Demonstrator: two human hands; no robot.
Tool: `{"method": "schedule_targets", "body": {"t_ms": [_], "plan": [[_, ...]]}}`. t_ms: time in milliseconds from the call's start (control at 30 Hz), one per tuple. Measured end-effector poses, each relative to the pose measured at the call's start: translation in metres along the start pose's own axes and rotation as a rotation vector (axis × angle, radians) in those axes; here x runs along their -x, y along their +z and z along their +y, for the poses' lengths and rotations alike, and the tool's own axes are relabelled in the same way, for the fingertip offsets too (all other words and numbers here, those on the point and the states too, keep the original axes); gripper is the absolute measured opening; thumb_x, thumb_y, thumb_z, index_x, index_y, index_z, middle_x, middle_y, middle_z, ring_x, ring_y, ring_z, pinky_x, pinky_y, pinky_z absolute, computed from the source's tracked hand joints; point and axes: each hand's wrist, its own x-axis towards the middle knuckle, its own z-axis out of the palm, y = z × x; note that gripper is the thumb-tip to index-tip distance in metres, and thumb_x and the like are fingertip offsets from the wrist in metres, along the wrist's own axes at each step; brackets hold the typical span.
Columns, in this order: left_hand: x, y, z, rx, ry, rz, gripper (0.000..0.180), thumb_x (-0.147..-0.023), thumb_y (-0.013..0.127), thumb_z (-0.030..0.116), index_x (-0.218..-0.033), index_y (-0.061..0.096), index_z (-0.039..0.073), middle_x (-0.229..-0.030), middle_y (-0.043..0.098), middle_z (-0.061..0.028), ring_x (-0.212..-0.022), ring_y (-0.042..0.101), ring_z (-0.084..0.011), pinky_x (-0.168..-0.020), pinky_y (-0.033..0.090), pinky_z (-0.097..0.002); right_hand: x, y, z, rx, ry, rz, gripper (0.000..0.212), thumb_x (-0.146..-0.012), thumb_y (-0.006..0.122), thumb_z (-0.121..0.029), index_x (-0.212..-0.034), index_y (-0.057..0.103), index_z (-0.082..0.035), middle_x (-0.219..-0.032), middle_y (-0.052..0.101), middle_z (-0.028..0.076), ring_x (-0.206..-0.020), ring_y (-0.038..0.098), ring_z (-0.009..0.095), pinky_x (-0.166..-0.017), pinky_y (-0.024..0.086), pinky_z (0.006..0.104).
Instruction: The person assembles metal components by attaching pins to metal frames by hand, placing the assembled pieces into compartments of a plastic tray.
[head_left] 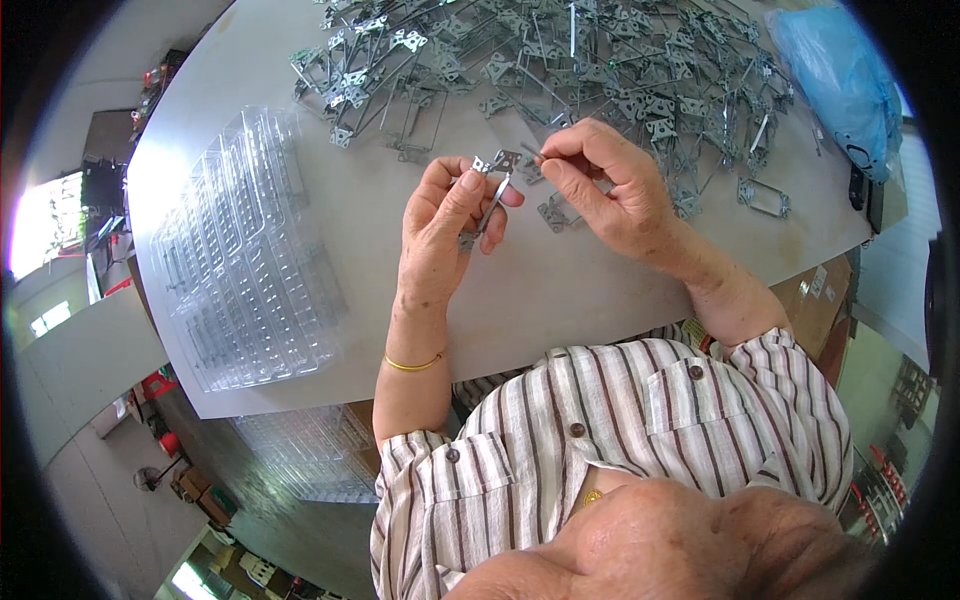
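Observation:
Between the thumb and fingers of my left hand (pixel 445 215) is a small metal bracket (pixel 508 160), a punched plate with a thin rod along it. My right hand (pixel 615 190) is just to its right, thumb and forefinger pinched on a thin grey metal piece (pixel 533 152) whose tip points at the bracket. Whether that tip touches the bracket I cannot tell. Beyond both hands spreads a large heap of similar metal brackets (pixel 660 95). A loose bracket (pixel 557 213) lies on the table, partly hidden behind my right hand.
Clear plastic trays (pixel 250 250) are stacked on the white table (pixel 370 330) at the left. A blue plastic bag (pixel 835 85) sits at the far right. One single bracket (pixel 763 197) lies near the right edge. More clear trays (pixel 305 455) stand below the table, and a cardboard box (pixel 815 300) is at the right.

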Motion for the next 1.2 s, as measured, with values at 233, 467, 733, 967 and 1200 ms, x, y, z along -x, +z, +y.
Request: {"method": "schedule_targets", "body": {"t_ms": [233, 467, 733, 967, 1200], "plan": [[-0.001, 0.0, -0.002, -0.023, 0.028, -0.017, 0.022, -0.105, 0.053, 0.022, -0.113, 0.05, 0.002, -0.093, 0.069, -0.0215, -0.055, 0.051, -0.0127, -0.048, 0.039, -0.0221, 0.001, 0.002, 0.001, 0.084, -0.011, -0.037, 0.007, -0.091, 0.069, -0.004, -0.097, 0.065, -0.004, -0.084, 0.06, 0.003, -0.068, 0.059, 0.011, -0.06, 0.048, 0.0263], [0.002, 0.0, 0.001, -0.086, 0.011, 0.015, 0.024, -0.102, 0.059, 0.021, -0.115, 0.049, 0.003, -0.094, 0.069, -0.0189, -0.059, 0.051, -0.0108, -0.05, 0.038, -0.0207, 0.001, 0.003, -0.001, 0.113, -0.009, -0.056, 0.009, -0.089, 0.069, -0.002, -0.097, 0.065, -0.004, -0.084, 0.06, 0.003, -0.07, 0.061, 0.012, -0.062, 0.049, 0.0265], [0.003, 0.001, 0.002, -0.174, 0.025, 0.046, 0.027, -0.1, 0.062, 0.021, -0.116, 0.051, 0.002, -0.094, 0.07, -0.0163, -0.062, 0.053, -0.0096, -0.052, 0.039, -0.0208, 0.006, 0.006, -0.002, -0.145, 0.166, -0.04, 0.019, -0.095, 0.066, -0.006, -0.112, 0.059, -0.003, -0.086, 0.064, 0.001, -0.072, 0.06, 0.006, -0.061, 0.048, 0.0237], [0.006, 0.009, 0.002, -0.289, 0.068, 0.064, 0.029, -0.096, 0.067, 0.018, -0.116, 0.054, 0.001, -0.092, 0.07, -0.013, -0.065, 0.054, -0.0077, -0.055, 0.04, -0.0206, 0.003, -0.002, -0.011, -0.265, 0.355, -0.173, 0.021, -0.1, 0.061, -0.012, -0.118, 0.056, -0.002, -0.085, 0.063, 0.001, -0.067, 0.058, 0.005, -0.059, 0.048, 0.0215], [0.008, 0.008, 0.002, -0.349, 0.098, 0.035, 0.033, -0.095, 0.069, 0.017, -0.121, 0.055, 0.001, -0.093, 0.069, -0.0078, -0.072, 0.058, -0.0075, -0.059, 0.044, -0.0191, 0.003, -0.001, -0.01, -0.383, 0.412, -0.217, 0.02, -0.102, 0.056, -0.015, -0.118, 0.056, -0.002, -0.082, 0.061, 0.001, -0.063, 0.057, 0.006, -0.053, 0.048, 0.0227]]}}
